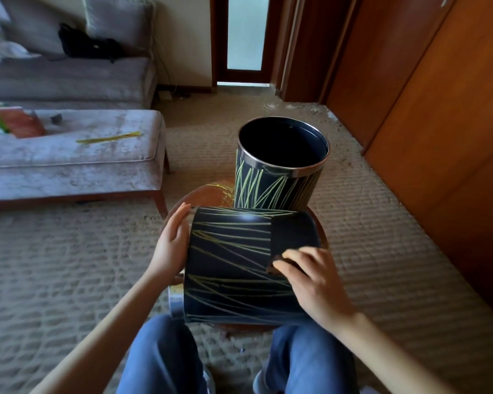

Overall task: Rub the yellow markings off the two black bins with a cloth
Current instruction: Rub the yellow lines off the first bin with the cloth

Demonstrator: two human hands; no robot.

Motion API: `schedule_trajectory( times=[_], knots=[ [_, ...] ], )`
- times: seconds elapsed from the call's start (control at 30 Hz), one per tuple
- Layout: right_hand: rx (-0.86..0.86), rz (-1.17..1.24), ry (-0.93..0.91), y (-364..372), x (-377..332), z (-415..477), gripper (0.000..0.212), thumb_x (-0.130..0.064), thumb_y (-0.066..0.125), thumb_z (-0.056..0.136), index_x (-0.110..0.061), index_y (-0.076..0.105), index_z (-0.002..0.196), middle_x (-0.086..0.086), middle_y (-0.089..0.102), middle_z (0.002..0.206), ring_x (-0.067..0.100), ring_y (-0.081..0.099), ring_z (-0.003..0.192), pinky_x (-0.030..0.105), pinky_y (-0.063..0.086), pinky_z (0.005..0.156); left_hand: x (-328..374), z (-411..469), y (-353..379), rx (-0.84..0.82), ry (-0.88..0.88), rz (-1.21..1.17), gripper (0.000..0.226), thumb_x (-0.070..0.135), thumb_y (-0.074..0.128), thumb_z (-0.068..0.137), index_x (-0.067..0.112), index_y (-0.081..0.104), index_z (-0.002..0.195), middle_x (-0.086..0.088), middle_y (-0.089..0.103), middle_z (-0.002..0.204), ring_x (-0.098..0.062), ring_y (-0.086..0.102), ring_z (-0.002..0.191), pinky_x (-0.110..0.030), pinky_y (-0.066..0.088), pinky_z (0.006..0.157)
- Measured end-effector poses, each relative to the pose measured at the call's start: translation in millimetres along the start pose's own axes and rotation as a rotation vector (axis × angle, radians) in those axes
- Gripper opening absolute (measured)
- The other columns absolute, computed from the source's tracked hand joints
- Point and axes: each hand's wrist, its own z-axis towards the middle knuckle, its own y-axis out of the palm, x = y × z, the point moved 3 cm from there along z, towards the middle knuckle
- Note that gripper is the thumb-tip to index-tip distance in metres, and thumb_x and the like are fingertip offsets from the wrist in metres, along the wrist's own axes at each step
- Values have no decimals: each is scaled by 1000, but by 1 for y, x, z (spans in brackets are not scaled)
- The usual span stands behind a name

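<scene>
Cloth (276, 267) under right grip (310, 282) (pressed on tipped bin (234, 268)).

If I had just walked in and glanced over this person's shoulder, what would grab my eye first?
Most likely the black bin lying on its side across the person's lap, streaked with yellow lines, with one clean patch where the right hand presses a dark cloth. The left hand steadies its end. Just behind it, a second bin stands upright on a small round table, open-mouthed and still scribbled with yellow.
</scene>
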Motion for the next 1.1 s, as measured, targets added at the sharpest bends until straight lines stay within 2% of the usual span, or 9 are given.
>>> schedule_trajectory(
  times=[0.17, 0.27, 0.37, 0.5, 0.63, 0.87, 1.0, 1.1],
  knots=[
    [-113, 16, 134, 25, 22, 65, 19, -4, 75, 82, -17, 75, 96, 0, 68, 94, 29, 60, 83, 42, 46, 72, -1, -14, -2, -2, 37, 20, 39, 15, 38, 108, 23, 49, 145, 3, 45, 154, -12, 39, 143, -38, 29, 122],
    [-222, 12, 189, 37, 29, 92, 18, -5, 75, 83, -14, 75, 98, 3, 69, 90, 32, 61, 81, 43, 48, 69, 0, -20, -3, 1, 51, 11, 40, 13, 38, 108, 20, 49, 145, 5, 43, 156, -12, 37, 145, -36, 27, 123],
    [-173, -20, 152, 28, 19, 79, 20, -1, 74, 81, -14, 75, 97, 3, 67, 90, 31, 60, 81, 41, 47, 69, 1, -19, -3, -1, 29, -10, 40, 14, 37, 108, 21, 48, 146, 4, 42, 157, -13, 37, 145, -40, 27, 123],
    [-58, 33, 23, 4, -5, 23, 22, -2, 71, 84, -16, 75, 101, 2, 68, 100, 26, 60, 91, 40, 47, 77, 2, -16, -2, -15, 20, -15, 41, 16, 36, 108, 24, 47, 147, 6, 44, 155, -12, 39, 144, -41, 29, 122],
    [-60, 57, -61, 2, -2, 21, 19, -5, 67, 90, -17, 75, 102, 1, 69, 104, 24, 62, 94, 40, 47, 80, 2, -13, 0, -19, 17, -8, 41, 17, 37, 108, 25, 46, 147, 9, 43, 155, -10, 38, 143, -37, 28, 122],
    [-312, 87, 179, 47, 19, 106, 14, -7, 69, 88, -10, 75, 101, 6, 70, 94, 30, 58, 85, 49, 53, 73, -3, -22, -4, -26, 65, 17, 41, 13, 36, 108, 26, 46, 146, 3, 43, 156, -11, 37, 145, -37, 27, 123],
    [-191, 64, 115, 31, -1, 82, 18, -1, 77, 80, -10, 76, 95, 4, 69, 92, 28, 59, 84, 43, 52, 73, -1, -19, -2, -10, 64, 24, 41, 13, 37, 108, 26, 46, 146, 3, 45, 155, -11, 38, 144, -35, 27, 122],
    [-104, 107, -8, 16, -21, 47, 19, -2, 72, 83, -13, 76, 99, 3, 68, 99, 24, 59, 91, 36, 46, 78, -4, -18, -2, -10, 72, 25, 41, 14, 37, 108, 25, 46, 147, 4, 44, 156, -10, 37, 145, -36, 27, 123]
  ],
)
